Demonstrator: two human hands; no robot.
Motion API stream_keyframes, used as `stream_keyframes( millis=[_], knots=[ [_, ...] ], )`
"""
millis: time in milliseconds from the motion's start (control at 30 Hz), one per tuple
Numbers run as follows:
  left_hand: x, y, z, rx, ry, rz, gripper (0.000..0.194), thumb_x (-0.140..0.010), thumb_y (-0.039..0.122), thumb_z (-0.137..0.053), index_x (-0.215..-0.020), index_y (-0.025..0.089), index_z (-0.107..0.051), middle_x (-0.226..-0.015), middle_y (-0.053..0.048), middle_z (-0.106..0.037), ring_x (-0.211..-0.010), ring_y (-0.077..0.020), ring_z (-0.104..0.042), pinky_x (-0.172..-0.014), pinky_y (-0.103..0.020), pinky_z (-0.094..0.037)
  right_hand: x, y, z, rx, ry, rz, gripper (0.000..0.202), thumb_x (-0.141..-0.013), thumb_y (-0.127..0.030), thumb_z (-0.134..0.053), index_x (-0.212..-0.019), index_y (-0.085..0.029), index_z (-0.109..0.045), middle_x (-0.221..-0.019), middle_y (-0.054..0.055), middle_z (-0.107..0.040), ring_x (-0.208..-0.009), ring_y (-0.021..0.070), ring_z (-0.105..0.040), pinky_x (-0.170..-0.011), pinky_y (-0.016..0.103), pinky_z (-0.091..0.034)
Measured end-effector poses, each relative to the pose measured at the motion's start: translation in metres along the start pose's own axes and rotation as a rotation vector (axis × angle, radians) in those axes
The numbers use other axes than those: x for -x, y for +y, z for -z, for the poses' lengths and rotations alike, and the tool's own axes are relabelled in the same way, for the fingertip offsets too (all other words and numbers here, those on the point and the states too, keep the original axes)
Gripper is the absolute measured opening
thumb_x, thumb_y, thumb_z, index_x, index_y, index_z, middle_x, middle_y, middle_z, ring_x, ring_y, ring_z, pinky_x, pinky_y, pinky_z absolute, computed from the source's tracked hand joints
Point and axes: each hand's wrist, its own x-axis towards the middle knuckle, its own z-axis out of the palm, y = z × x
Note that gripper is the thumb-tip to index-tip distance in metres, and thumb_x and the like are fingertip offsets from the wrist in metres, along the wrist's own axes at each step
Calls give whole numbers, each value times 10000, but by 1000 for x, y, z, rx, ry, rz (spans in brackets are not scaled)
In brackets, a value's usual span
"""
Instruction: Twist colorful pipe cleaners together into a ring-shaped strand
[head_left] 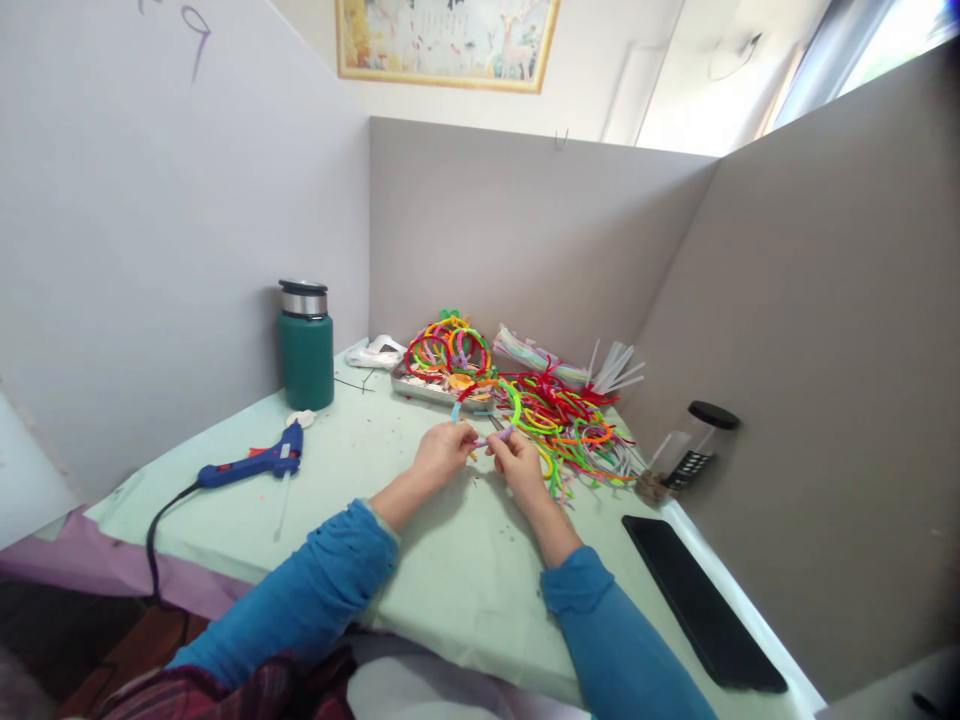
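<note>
My left hand [444,449] and my right hand [517,463] meet near the middle of the table, both with fingers pinched. Between them they grip a ring of coloured fuzzy stems [515,398], held at its purple lower part. Its upper arc shows green, orange and red, with light blue at the left side. Just behind my hands is a metal tray [427,391] holding small pieces and several finished-looking coloured rings [450,345]. A tangled heap of fuzzy stems [570,415] in red, green, orange and grey lies beyond my right hand.
A blue glue gun [255,465] with a black cord lies at the left, by a green bottle [306,350]. At the right are a black flat object [701,600] and a tipped clear jar [694,450]. Clear sticks [616,368] lie behind the heap. Grey partitions [525,220] enclose the table.
</note>
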Motion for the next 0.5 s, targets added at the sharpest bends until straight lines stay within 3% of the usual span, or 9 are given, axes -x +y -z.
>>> stream_keyframes(
  millis=[200, 333, 500],
  knots=[
    [-4, -8, -9, 191, -12, 48, 220, -766, 268, -582, -954, 193, -668, -861, -39, -700, -753, -150, -610, -680, -233, -428, 1, -1, 0, -81, 9, -48, 298, -690, -467, -639, -758, -183, -578, -626, -12, -627, -396, 85, -408, -398, 230, -276],
    [-7, -11, -12, 327, -61, 139, 305, -671, 244, -667, -963, 155, -658, -844, -48, -689, -680, -138, -595, -619, -223, -424, 0, 0, 1, -124, 31, -51, 266, -692, -432, -643, -756, -182, -577, -607, -22, -616, -395, 83, -408, -398, 227, -274],
    [-7, -9, -13, 600, -217, 321, 249, -670, 309, -672, -810, 103, -651, -664, -50, -635, -499, -109, -534, -480, -220, -403, 1, -6, 2, -167, 63, -61, 217, -703, -385, -630, -741, -181, -567, -587, -28, -595, -395, 76, -407, -393, 218, -267]
  ],
)
